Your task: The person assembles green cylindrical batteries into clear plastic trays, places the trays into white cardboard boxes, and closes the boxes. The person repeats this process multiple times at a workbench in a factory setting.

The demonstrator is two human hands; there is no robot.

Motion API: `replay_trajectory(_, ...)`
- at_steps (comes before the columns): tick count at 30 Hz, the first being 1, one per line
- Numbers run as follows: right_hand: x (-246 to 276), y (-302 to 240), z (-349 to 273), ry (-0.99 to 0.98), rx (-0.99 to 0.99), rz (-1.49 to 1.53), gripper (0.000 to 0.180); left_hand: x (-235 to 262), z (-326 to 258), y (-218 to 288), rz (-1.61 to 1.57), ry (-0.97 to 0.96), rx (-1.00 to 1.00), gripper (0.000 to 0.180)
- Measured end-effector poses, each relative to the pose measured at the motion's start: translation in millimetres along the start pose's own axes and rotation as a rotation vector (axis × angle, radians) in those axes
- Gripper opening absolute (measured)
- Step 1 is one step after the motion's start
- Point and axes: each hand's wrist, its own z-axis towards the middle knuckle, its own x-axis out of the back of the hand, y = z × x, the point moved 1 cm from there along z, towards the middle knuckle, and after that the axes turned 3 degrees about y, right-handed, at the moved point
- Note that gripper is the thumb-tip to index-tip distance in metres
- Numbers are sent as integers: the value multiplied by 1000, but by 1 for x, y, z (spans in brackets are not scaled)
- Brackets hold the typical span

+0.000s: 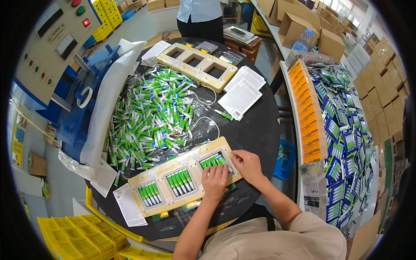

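A cream frame [158,209] with three windows lies at the table's near edge. Small green-and-white tubes [180,181] stand in rows, white ends toward me, in clear plastic trays in its left and middle windows. More green tubes [211,161] lie in the right window. Over these rests my left hand [215,182], fingers stretched forward onto the tubes and the window's near edge. My right hand [248,165] is at the frame's right end, fingers bent together; what they hold, if anything, is hidden. A big heap of loose tubes [151,112] lies beyond the frame.
Another three-window frame [197,64] lies at the far side, between white printed cards [242,93]. A blue machine [82,117] with a control panel stands left. Yellow crates [78,238] are at lower left. Packaged tubes [342,147] fill a bench right. A person [199,17] stands opposite.
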Motion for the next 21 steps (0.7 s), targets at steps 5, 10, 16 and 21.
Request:
replay_trajectory(5, -3, 7, -25, -168, -357, 454, 33, 7, 5, 10, -29, 23, -28, 25)
replay_trajectory(10, 5, 12, -24, -148, -509, 770, 25, 15, 3, 22, -218, 36, -17, 26)
replay_trajectory(16, 9, 2, -24, 178, 384, -142, 29, 33, -23, 6, -56, -161, 178, 49)
replay_trajectory(21, -13, 8, -32, 96, 639, -325, 30, 34, -35, -9, -19, -409, 168, 65)
